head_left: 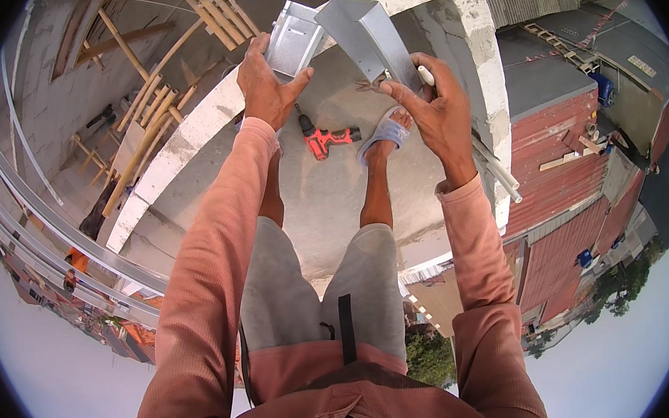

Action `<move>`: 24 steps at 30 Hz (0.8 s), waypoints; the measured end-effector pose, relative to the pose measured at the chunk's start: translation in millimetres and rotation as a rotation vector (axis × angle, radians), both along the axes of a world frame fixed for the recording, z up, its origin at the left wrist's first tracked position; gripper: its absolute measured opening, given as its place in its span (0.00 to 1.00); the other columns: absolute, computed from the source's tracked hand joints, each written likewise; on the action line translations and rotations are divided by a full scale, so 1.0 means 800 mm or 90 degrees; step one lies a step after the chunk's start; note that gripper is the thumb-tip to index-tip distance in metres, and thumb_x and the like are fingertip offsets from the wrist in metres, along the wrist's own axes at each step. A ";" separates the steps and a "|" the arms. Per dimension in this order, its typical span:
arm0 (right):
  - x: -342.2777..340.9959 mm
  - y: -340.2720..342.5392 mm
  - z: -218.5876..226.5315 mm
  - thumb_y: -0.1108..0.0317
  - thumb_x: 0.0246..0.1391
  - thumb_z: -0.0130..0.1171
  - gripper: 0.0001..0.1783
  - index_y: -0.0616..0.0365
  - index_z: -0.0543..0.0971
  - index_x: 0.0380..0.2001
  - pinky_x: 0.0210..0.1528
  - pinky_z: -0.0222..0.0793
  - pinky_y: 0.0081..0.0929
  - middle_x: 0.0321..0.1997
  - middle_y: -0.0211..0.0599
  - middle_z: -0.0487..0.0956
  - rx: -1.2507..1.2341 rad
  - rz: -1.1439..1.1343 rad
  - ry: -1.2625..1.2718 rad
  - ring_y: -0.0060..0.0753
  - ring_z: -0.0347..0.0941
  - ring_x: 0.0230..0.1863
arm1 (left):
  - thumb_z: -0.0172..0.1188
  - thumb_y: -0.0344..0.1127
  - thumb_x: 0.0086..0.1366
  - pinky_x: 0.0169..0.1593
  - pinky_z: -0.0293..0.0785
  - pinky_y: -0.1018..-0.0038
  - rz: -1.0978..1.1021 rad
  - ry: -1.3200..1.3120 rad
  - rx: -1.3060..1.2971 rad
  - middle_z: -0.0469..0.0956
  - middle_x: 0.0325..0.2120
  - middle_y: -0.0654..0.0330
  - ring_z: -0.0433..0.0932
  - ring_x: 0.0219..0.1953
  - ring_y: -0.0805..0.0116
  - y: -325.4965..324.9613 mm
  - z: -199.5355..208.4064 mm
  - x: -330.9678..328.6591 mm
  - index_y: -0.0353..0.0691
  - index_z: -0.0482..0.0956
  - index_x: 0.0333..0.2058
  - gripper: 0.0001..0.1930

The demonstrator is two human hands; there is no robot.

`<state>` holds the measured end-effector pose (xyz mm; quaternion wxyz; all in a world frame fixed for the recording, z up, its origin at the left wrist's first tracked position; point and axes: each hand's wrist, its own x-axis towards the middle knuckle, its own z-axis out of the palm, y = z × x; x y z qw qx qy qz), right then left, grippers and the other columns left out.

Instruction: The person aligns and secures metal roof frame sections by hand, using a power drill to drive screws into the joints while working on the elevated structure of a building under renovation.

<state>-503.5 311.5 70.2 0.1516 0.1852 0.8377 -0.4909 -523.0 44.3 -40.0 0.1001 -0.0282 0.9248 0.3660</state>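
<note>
The largest thing is the group of red metal roofs [558, 168], which lies far on the right side, outside the room. The grey concrete floor [315, 200] spreads below the person, and a low white wall [170, 157] goes around it in a curve, in this wide view. On the left there are long metal rails [73, 239], and beyond them many bamboo poles [149, 120] lean and lie together. In front of the person, above the floor, two pieces of bent sheet metal are held up. The right metal piece [356, 34] is a tilted channel, and the left metal piece [294, 37] is shaped like a shallow box; their upper corners are very near, but I cannot tell if they touch. The left hand [269, 90] has its thumb and fingers clamped on the left metal piece. The right hand [440, 111] has its thumb and fingers clamped on the near end of the right metal piece. A red and black drill [324, 139] lies on the floor, to the left of a blue-grey sandal [386, 128]. The smallest is a thin white stick [426, 75], between the fingers of the right hand.
</note>
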 end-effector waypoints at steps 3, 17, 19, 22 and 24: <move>-0.039 -0.034 0.002 0.56 0.48 0.76 0.26 0.59 0.81 0.47 0.40 0.69 0.31 0.41 0.33 0.81 0.147 0.164 0.249 0.37 0.76 0.38 | 0.75 0.50 0.53 0.74 0.44 0.51 0.016 -0.068 0.016 0.68 0.63 0.43 0.65 0.67 0.49 0.018 0.018 -0.006 0.36 0.58 0.68 0.50; -0.065 -0.130 -0.009 0.59 0.51 0.72 0.24 0.55 0.79 0.49 0.44 0.67 0.39 0.47 0.35 0.80 0.308 0.248 0.224 0.43 0.74 0.42 | 0.53 0.55 0.70 0.75 0.37 0.52 0.238 -0.144 -0.005 0.77 0.58 0.54 0.69 0.65 0.58 0.037 -0.002 -0.020 0.40 0.76 0.59 0.28; -0.063 -0.127 -0.013 0.59 0.52 0.72 0.25 0.56 0.78 0.51 0.45 0.67 0.38 0.47 0.37 0.80 0.275 0.231 0.224 0.43 0.75 0.44 | 0.52 0.54 0.71 0.74 0.38 0.50 0.247 -0.098 -0.086 0.78 0.57 0.55 0.71 0.64 0.61 0.044 0.000 -0.019 0.41 0.75 0.59 0.27; -0.053 -0.120 -0.015 0.58 0.55 0.70 0.28 0.59 0.78 0.56 0.52 0.70 0.42 0.49 0.45 0.77 0.138 0.109 0.208 0.49 0.74 0.51 | 0.56 0.52 0.70 0.75 0.35 0.48 0.276 -0.095 -0.083 0.78 0.58 0.62 0.69 0.65 0.68 0.053 0.003 -0.019 0.45 0.78 0.57 0.23; -0.045 -0.111 -0.015 0.56 0.57 0.70 0.28 0.62 0.78 0.56 0.56 0.70 0.41 0.53 0.49 0.76 0.024 0.041 0.094 0.50 0.74 0.54 | 0.56 0.52 0.70 0.75 0.35 0.49 0.280 -0.111 -0.083 0.78 0.58 0.62 0.69 0.66 0.68 0.051 0.005 -0.020 0.46 0.77 0.57 0.23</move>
